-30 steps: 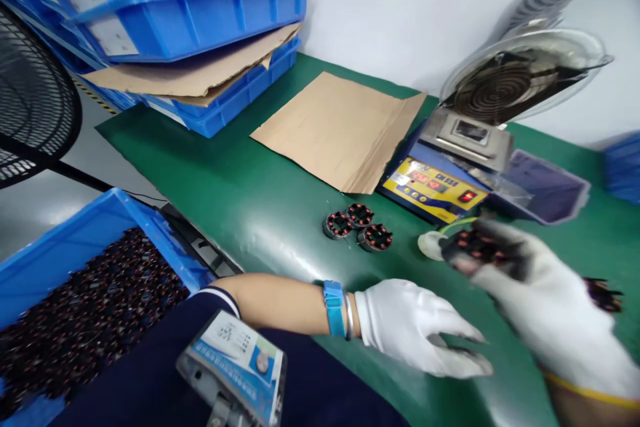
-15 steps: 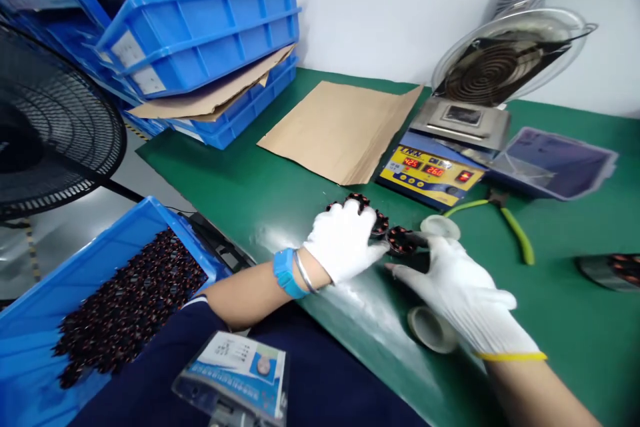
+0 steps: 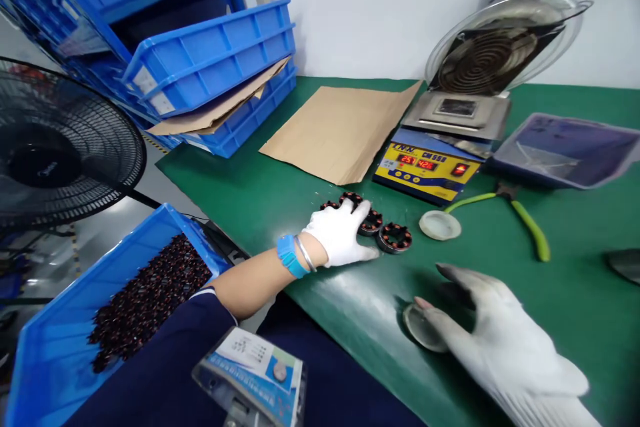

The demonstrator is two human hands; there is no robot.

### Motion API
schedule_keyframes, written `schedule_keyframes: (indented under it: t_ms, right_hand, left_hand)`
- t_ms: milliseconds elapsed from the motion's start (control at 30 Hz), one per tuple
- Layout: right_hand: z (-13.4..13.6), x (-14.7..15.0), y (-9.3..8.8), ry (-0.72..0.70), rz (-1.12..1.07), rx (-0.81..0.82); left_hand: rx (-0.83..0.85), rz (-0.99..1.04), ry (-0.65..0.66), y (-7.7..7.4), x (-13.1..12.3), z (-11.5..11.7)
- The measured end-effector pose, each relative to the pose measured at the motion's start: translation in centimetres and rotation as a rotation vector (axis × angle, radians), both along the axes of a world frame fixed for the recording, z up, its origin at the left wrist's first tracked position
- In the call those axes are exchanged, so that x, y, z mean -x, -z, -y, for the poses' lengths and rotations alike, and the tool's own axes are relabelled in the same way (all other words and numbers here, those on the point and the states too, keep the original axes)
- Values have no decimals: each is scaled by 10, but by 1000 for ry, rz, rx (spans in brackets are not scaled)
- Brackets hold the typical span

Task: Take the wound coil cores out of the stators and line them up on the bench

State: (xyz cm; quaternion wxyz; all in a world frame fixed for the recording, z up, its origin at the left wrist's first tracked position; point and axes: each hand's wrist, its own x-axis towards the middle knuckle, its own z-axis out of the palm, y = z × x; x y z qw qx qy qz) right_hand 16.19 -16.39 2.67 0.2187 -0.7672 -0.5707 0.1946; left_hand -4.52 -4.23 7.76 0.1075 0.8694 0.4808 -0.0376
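My left hand (image 3: 340, 235), in a white glove, lies over a cluster of black ring-shaped stators with copper windings. Its fingers are spread, touching some of them and partly hiding them. One stator (image 3: 394, 238) shows in full just beyond the fingertips, flat on the table. My right hand (image 3: 493, 327), also gloved with bare fingertips, is open at the lower right, thumb and fingers apart. Its thumb is at a translucent round cup (image 3: 423, 330) lying on its side; whether they touch I cannot tell. A pale round dish (image 3: 440, 225) stands beyond it.
Green-handled cutters (image 3: 531, 227) lie by a yellow-fronted heating unit (image 3: 420, 170). A purple tray (image 3: 565, 153) stands behind them. Brown cardboard (image 3: 340, 133) covers the back of the green table. At left are a blue bin (image 3: 45, 353) of small dark parts and a fan (image 3: 65, 153).
My right hand has moved away from the stators, down and right, towards the translucent cup, its fingers spread. My left hand stays over the stators. The view has shifted slightly.
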Motion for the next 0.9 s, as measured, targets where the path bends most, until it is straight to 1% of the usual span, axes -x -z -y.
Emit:
schedule_keyframes:
  t_ms: [100, 233, 333, 400, 467, 600, 800, 900]
  right_hand:
    - [1, -2, 5, -61, 37, -45]
    - [1, -2, 8, -127, 56, -106]
    - [1, -3, 9, -172, 57, -133]
    - [0, -5, 12, -196, 55, -149]
    - [0, -8, 17, -211, 66, -171]
    - [0, -13, 26, -250, 104, -178]
    - [-1, -13, 31, -270, 129, -142]
    - [-1, -13, 31, -288, 139, -146]
  left_hand:
    - [97, 12, 51, -3, 19, -2]
    - [260, 56, 135, -17, 42, -12]
    - [369, 58, 195, -25, 51, -23]
    - [405, 33, 216, -29, 53, -31]
    - [433, 30, 215, -30, 54, -37]
    - [463, 108, 225, -27, 59, -48]
    - [509, 214, 192, -23, 77, -59]
    - [555, 214, 266, -24, 76, -56]
